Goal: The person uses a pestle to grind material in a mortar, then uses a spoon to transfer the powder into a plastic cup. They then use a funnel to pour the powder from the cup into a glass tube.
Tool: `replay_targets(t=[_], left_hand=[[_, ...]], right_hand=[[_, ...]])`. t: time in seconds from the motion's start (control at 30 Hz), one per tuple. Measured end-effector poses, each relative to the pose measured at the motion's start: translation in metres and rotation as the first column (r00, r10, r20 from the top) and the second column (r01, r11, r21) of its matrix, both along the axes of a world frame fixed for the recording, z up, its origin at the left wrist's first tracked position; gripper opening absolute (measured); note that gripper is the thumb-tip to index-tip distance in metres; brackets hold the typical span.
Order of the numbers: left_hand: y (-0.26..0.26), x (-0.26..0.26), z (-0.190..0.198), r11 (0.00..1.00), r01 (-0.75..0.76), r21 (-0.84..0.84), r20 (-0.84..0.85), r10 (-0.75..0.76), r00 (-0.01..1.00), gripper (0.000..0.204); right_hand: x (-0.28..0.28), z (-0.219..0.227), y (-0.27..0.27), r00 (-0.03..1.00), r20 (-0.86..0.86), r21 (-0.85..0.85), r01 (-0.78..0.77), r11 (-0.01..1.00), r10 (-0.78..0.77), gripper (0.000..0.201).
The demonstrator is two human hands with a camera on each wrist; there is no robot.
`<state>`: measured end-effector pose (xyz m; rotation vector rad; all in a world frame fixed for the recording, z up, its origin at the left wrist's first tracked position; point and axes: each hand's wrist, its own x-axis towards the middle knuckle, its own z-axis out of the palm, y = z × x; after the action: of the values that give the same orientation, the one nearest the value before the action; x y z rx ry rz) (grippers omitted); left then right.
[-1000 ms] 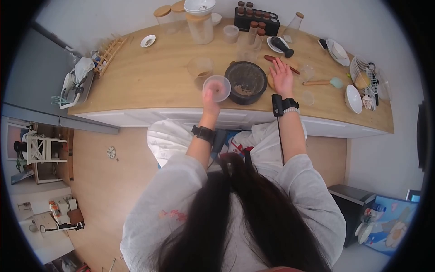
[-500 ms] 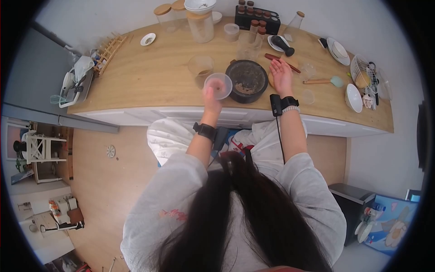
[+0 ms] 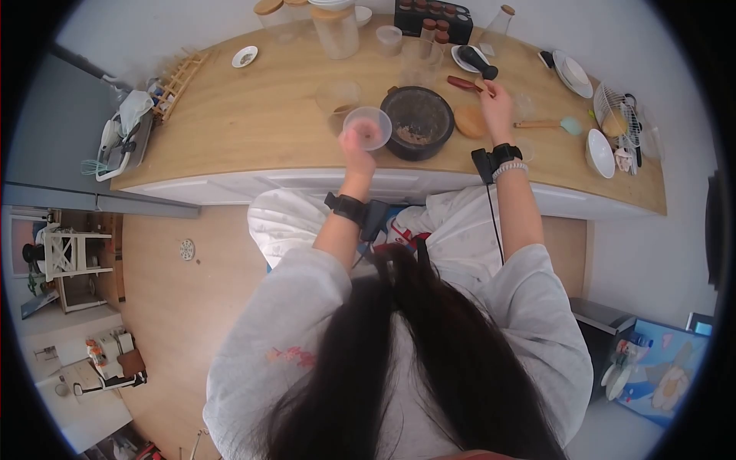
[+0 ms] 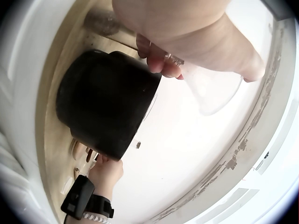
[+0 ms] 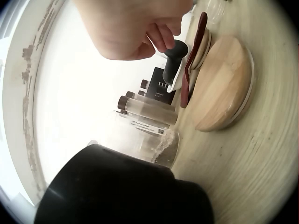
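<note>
My left hand (image 3: 356,156) grips a clear plastic cup (image 3: 377,123) just left of a black mortar (image 3: 431,115). Inside the mortar lies brownish crumbly matter. In the left wrist view, bent fingers and the thumb hold the cup (image 4: 212,91) near the mortar (image 4: 103,98). My right hand (image 3: 497,111) reaches over the counter, fingers loosely bent, by a reddish-brown handled utensil (image 3: 462,83). In the right wrist view, nothing shows in that hand (image 5: 140,28); its fingers hang close to the utensil (image 5: 190,60) and a black pestle (image 5: 174,63). A round wooden lid (image 3: 470,121) lies nearer me.
A clear glass (image 3: 337,97) stands behind the left hand. Beyond the mortar are a clear jug (image 3: 418,67), brown-capped spice jars (image 3: 441,38) and a white plate (image 3: 460,57). A spatula (image 3: 569,125), white bowl (image 3: 599,153) and wire basket (image 3: 616,111) sit to the right.
My right hand has moved from beside the mortar, palm up, forward and right to the utensil, and has turned over with fingers bent. The left hand still holds the cup in about the same place.
</note>
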<state>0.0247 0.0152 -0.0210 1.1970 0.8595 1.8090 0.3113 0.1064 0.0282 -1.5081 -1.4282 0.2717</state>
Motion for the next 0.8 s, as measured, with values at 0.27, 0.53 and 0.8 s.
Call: replay_targets(t=[0.27, 0.53, 0.8], left_hand=[[-0.001, 0.000, 0.009, 0.995, 0.033, -0.099, 0.113, -0.022, 0.993, 0.063], [-0.006, -0.001, 0.022, 0.971, 0.153, -0.185, 0.256, -0.103, 0.961, 0.068], [-0.010, -0.010, 0.049, 0.950, 0.218, -0.225, 0.389, -0.117, 0.914, 0.069]], right_hand=[[0.007, 0.001, 0.004, 0.851, 0.510, -0.139, -0.064, 0.988, 0.127, 0.025], [0.016, -0.013, 0.017, 0.689, 0.716, -0.141, -0.022, 0.990, 0.117, 0.025], [0.016, -0.014, 0.015, 0.741, 0.661, -0.128, -0.043, 0.991, 0.117, 0.028]])
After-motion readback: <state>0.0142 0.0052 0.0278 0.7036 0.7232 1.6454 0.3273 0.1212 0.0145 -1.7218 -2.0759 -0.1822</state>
